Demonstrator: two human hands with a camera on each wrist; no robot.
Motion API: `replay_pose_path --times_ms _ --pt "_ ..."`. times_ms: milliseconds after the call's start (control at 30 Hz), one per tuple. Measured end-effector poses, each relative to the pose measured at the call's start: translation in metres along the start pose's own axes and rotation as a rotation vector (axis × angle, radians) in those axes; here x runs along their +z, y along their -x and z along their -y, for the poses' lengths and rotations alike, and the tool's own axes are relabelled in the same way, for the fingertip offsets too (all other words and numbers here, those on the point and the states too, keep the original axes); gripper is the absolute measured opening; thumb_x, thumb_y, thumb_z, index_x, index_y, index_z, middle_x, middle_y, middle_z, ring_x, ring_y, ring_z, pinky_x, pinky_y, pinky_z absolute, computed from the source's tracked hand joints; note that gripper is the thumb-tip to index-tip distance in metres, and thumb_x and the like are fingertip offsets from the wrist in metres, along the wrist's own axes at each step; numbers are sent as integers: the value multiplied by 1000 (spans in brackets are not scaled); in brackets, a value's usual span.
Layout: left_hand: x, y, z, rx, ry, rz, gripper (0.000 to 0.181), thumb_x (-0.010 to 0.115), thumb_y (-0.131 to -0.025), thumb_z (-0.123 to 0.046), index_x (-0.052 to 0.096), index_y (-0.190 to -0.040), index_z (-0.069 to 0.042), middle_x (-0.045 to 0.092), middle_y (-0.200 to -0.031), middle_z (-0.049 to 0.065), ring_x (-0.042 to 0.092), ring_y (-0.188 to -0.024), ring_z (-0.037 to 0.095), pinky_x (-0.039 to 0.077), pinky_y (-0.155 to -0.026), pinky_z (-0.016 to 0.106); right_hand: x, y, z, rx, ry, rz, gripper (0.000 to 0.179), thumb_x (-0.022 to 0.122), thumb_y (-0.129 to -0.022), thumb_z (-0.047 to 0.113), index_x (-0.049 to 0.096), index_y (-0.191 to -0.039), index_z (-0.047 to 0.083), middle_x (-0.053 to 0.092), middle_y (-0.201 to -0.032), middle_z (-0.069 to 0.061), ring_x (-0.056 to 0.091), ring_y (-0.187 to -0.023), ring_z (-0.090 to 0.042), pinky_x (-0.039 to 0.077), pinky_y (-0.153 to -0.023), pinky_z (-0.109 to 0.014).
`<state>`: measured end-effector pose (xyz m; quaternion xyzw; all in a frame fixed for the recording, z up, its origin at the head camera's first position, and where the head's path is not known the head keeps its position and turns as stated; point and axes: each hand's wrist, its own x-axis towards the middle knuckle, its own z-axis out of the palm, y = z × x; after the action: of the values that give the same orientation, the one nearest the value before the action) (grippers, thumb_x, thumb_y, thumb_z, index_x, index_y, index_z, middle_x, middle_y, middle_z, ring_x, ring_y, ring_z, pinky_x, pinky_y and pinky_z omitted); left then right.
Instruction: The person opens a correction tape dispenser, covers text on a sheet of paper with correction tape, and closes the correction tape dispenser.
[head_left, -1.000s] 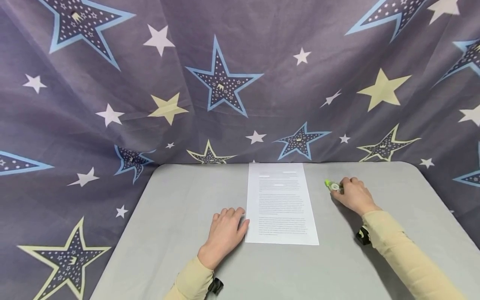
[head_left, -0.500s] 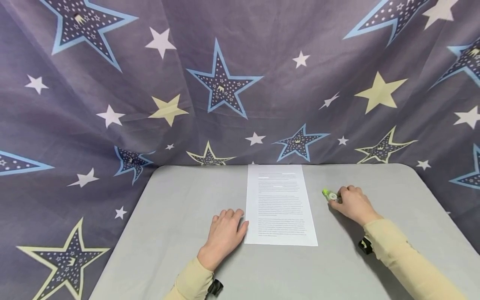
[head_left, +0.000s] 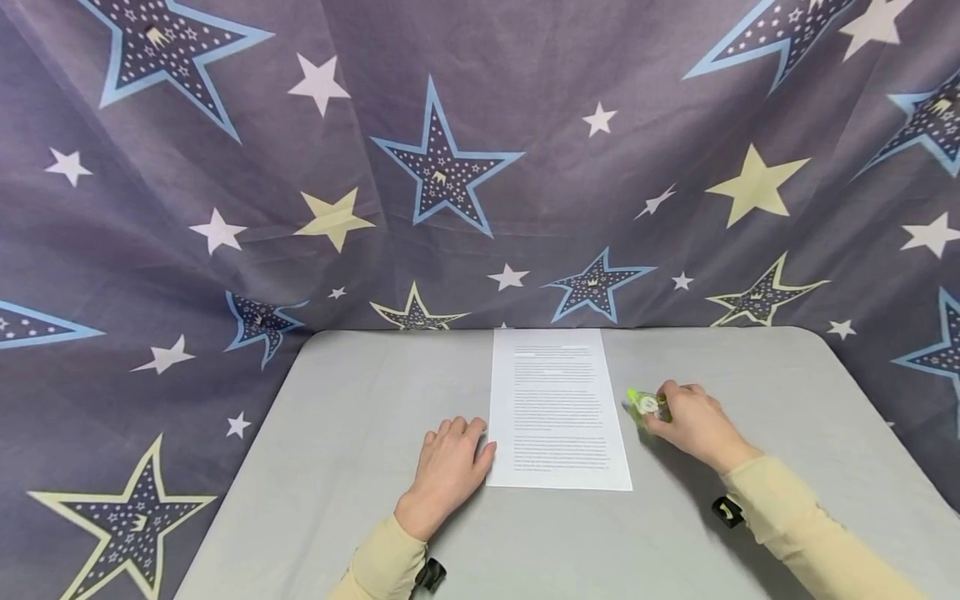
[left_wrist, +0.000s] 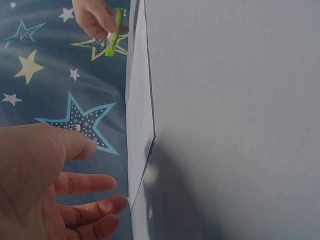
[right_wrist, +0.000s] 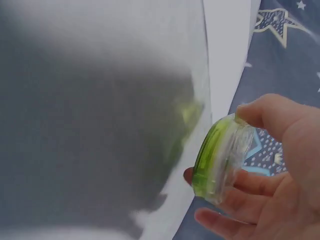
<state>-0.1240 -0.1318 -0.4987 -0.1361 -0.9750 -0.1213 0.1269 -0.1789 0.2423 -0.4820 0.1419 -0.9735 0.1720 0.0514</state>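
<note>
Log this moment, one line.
right hand: holds green dispenser, right of paper; left hand: by paper's left edge; paper: on table

A grey table [head_left: 360, 392] has rounded far corners. Behind its far edge hangs a dark cloth [head_left: 525, 75] printed with white, yellow and blue-edged stars [head_left: 442, 171].

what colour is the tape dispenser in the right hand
The tape dispenser is bright green with see-through parts; it shows best in the right wrist view.
</note>
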Motion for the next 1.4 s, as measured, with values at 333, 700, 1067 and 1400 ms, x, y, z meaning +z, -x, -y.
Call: replay_pose_path --times_ms 333,700,1067,1400 --pt "3 1 0 13 1 0 26 71 -97 -32 74 -110 -9 63 -85 7 58 -78 26 37 -64 35 -7 7 26 -128 -63 -58 37 82 -83 15 66 -105 -11 60 -85 -10 53 -73 -21 48 -64 -39" --pt "5 3 -1 26 -8 0 23 71 -97 -28 73 -107 -8 63 -83 7 57 -75 25 36 -63 35 -12 13 50 -186 -97 -32 31 81 -83 9 62 -104 -1 55 -90 -7 51 -69 -13 50 -59 -33" --pt "4 2 -6 56 38 7 18 69 -97 -24 73 -103 -7 66 -87 7 59 -79 26 38 -66 37 -15 14 62 -358 -146 1 35 86 -83 3 58 -103 7 65 -91 1 65 -80 -16 57 -69 -35" --pt "4 -10 -20 242 205 -32 5 72 -95 -22 74 -93 -17 60 -74 -9 57 -68 11 47 -61 31 -10 14 72 -529 -149 13 31 78 -87 -2 67 -114 8 72 -100 -5 71 -88 -20 59 -77 -38"
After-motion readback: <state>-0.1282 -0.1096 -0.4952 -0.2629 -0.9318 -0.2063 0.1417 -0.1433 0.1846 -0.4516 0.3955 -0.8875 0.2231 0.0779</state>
